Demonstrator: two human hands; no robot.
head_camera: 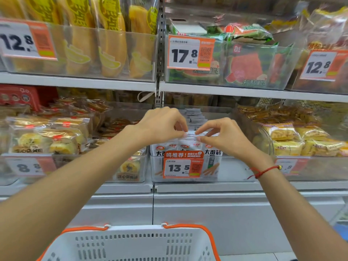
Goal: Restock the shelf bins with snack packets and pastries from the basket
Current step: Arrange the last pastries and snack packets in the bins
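While both hands work over the middle clear bin (pixel 231 169) with the 13.5 price tag (pixel 181 166), take that bin as the reference.

Far left of it: bin of round flaky pastries (pixel 47 140), 8.x tag on the front. Directly left of it: another pastry bin (pixel 130 166), partly hidden by the left forearm.

Left hand (pixel 160 125) sits above the reference bin's left half, fingers curled, thumb and fingertips pinching the top edge of the white snack packets (pixel 190 135). Right hand (pixel 224 134) sits above the right half, red cord bracelet (pixel 263 171) on the wrist, also pinching the same packet tops. Fingertips of the two hands nearly meet over the bin's centre.

Packets stand upright in the bin, printed faces toward the camera, stacked front to back. So the row's long axis runs away from the person, into the shelf. More white packets (pixel 195 115) lie behind the hands, deeper in the same bin.

Key relation: packets are directly under and just ahead of both hands, neither hand clearly nearer. My read: next move is a push down or a squaring-up along that front-to-back row, symmetric, both hands.

Right of the reference bin: bin of yellow wrapped cakes (pixel 293 140).

Below the reference bin, nearest the camera: white basket (pixel 131 243) with orange handles. Its inside isn't visible, so can't tell what stock is left.
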